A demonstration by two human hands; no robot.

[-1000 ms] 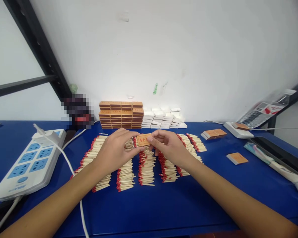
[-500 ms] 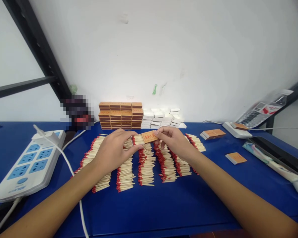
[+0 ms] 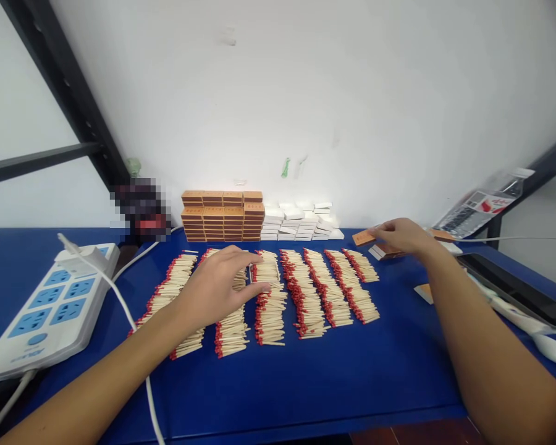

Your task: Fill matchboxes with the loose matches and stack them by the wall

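Note:
My left hand (image 3: 220, 283) holds a white matchbox tray (image 3: 265, 269) full of matches between thumb and fingers, above the middle row of matches. At the right, my right hand (image 3: 401, 236) pinches an orange matchbox sleeve (image 3: 364, 237) by its right end. Below that hand lie a white-ended matchbox (image 3: 378, 252) and its neighbour, partly covered. Several rows of red-tipped matches (image 3: 310, 303) lie on the blue table (image 3: 278, 392). Behind them stand stacked orange-brown matchboxes (image 3: 222, 216) beside a pile of white trays (image 3: 301, 221).
A white power strip (image 3: 58, 303) with its cable is on the left. On the right are a bottle (image 3: 484, 204) leaning back, a dark phone-like object (image 3: 514, 287) and another matchbox (image 3: 425, 293). A white wall (image 3: 278, 111) rises behind the table.
The orange sleeve has come off the filled tray, and my right hand has carried it right, over the loose matchboxes. My left hand has stayed near its place with the tray.

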